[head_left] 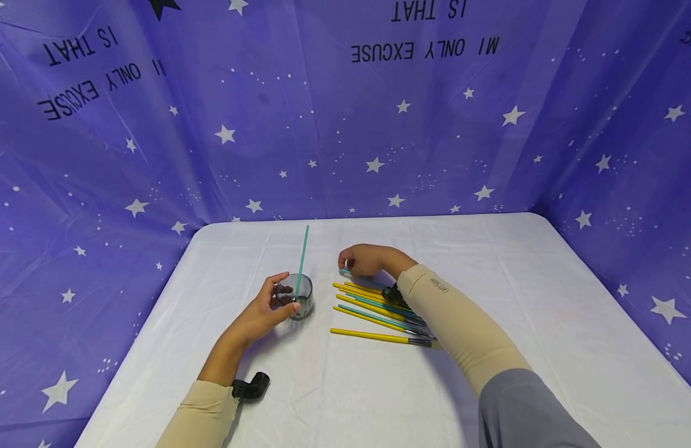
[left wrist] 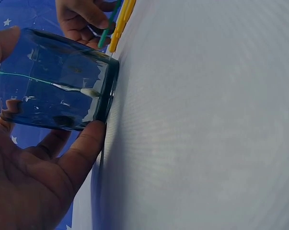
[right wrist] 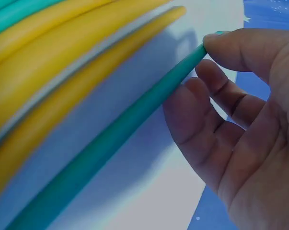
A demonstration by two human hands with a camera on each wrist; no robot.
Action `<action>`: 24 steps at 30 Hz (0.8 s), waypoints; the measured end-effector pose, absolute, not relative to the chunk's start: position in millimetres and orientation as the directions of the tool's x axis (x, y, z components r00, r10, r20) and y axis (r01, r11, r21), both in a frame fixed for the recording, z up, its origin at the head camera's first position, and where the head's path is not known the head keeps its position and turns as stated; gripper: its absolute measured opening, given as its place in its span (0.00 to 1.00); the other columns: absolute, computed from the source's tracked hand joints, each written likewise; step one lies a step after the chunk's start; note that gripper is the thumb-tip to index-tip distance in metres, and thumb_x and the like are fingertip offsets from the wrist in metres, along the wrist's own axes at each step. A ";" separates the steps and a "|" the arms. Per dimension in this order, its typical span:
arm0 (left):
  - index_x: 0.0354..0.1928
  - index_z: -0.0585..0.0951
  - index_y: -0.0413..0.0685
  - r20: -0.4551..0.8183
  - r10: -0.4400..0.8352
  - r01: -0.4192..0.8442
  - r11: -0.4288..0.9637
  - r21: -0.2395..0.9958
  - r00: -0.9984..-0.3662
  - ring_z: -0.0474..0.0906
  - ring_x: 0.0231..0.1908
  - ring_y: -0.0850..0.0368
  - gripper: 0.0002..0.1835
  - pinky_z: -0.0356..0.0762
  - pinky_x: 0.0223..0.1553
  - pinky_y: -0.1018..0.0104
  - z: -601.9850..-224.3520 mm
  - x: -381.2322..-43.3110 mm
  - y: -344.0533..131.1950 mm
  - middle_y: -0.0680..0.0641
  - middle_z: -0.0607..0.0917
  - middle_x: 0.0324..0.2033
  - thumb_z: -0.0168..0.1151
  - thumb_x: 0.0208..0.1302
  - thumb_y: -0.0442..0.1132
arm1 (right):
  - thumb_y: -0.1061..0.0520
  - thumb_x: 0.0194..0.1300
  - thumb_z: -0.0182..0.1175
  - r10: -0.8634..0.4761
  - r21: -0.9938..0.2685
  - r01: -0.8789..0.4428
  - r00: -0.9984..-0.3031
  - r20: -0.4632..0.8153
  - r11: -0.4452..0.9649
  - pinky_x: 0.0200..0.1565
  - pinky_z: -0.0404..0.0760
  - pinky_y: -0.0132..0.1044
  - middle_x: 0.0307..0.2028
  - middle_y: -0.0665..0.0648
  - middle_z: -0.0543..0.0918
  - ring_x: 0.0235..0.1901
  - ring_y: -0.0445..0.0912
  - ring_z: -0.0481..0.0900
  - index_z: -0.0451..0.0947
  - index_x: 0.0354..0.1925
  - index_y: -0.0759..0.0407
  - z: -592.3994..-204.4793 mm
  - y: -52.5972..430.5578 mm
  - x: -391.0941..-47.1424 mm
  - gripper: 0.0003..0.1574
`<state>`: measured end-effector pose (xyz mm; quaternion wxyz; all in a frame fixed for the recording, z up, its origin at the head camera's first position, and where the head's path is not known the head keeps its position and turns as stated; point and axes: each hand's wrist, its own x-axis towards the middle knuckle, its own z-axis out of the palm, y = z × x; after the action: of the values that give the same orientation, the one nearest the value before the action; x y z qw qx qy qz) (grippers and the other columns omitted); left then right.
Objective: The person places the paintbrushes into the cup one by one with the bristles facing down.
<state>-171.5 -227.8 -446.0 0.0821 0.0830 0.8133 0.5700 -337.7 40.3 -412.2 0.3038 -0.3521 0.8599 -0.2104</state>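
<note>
My left hand [head_left: 256,318] curls its thumb and fingers round a clear, bluish drinking glass [head_left: 305,307] that stands upright on the white table. Inside it leans a teal paintbrush [head_left: 303,252], handle up; the left wrist view shows its pale bristles [left wrist: 90,92] near the glass's base. At the far side of a row of paintbrushes, my right hand [head_left: 368,259] pinches another teal paintbrush [right wrist: 106,143] near its handle end, between thumb and fingers. That brush's bristle end is hidden in every view. Several yellow paintbrushes [head_left: 370,336] and teal ones lie beside it, handles toward the glass.
A white cloth covers the table [head_left: 334,398]. Behind and at both sides hangs a purple curtain [head_left: 323,124] with stars and lettering. My right forearm [head_left: 463,330] passes over the bristle ends of the brush row. A black wrist camera [head_left: 253,386] sits at my left wrist.
</note>
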 end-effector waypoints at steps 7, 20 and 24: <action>0.75 0.54 0.55 -0.039 0.225 0.039 0.335 0.941 -0.974 0.73 0.57 0.44 0.42 0.66 0.59 0.49 -445.7 -171.3 -227.8 0.36 0.69 0.62 0.67 0.66 0.42 | 0.67 0.70 0.52 -0.730 -0.637 -0.408 -0.562 -0.389 0.654 0.34 0.78 0.40 0.53 0.61 0.75 0.33 0.49 0.74 0.72 0.56 0.60 -397.6 43.5 -337.5 0.17; 0.75 0.53 0.53 -0.039 0.226 0.041 0.337 0.941 -0.973 0.73 0.56 0.44 0.42 0.66 0.58 0.50 -445.2 -171.9 -227.1 0.36 0.69 0.61 0.67 0.66 0.42 | 0.64 0.72 0.51 -0.774 -0.725 -0.399 -0.563 -0.288 0.561 0.39 0.79 0.54 0.48 0.63 0.75 0.31 0.51 0.73 0.70 0.57 0.60 -375.0 52.4 -334.0 0.16; 0.75 0.53 0.53 -0.039 0.229 0.042 0.339 0.940 -0.973 0.73 0.56 0.44 0.42 0.66 0.58 0.50 -445.7 -172.0 -227.1 0.36 0.69 0.61 0.67 0.66 0.42 | 0.63 0.73 0.51 -0.778 -0.765 -0.391 -0.589 -0.219 0.512 0.40 0.80 0.52 0.45 0.61 0.76 0.34 0.56 0.74 0.71 0.54 0.54 -370.3 54.0 -332.1 0.14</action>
<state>-172.0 -227.1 -445.7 0.0823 0.0832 0.8142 0.5686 -332.1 54.0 -370.3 0.2816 -0.3551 0.8225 -0.3436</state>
